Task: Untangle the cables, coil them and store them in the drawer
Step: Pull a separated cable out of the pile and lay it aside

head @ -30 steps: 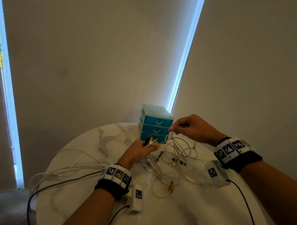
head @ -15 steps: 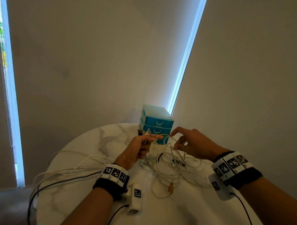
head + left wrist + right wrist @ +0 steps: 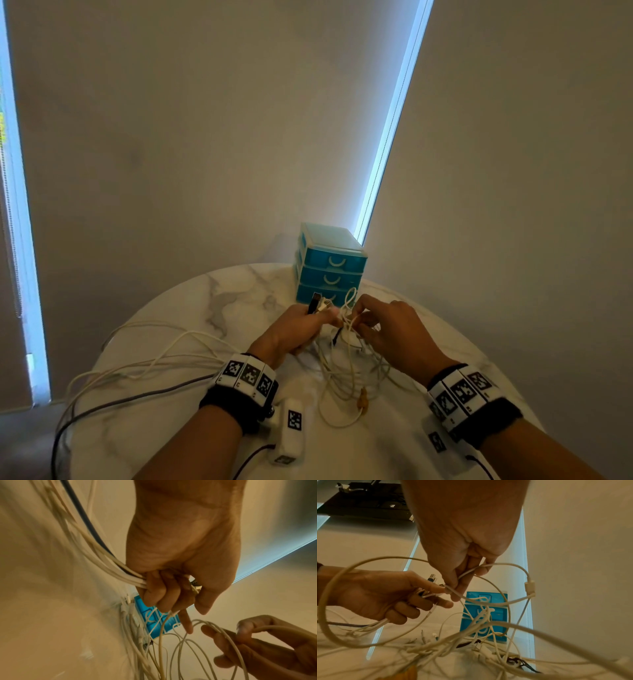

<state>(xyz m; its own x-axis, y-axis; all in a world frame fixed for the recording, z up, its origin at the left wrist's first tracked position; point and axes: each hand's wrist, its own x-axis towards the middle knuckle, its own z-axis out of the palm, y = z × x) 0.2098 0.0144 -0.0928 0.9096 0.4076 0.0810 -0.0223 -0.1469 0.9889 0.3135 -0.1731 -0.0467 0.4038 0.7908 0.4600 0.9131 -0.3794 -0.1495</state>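
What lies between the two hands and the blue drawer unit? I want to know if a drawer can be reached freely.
In the head view, plug ends held by the left hand and a cable loop above the right hand overlap the drawer unit.

Walls: plain beige roller blinds fill the whole background
Light: thin strips of bluish daylight show between the blinds and at the left edge
Furniture: round white marble table with grey veins, its far edge close to the blinds
Floor: dim grey strip at bottom left
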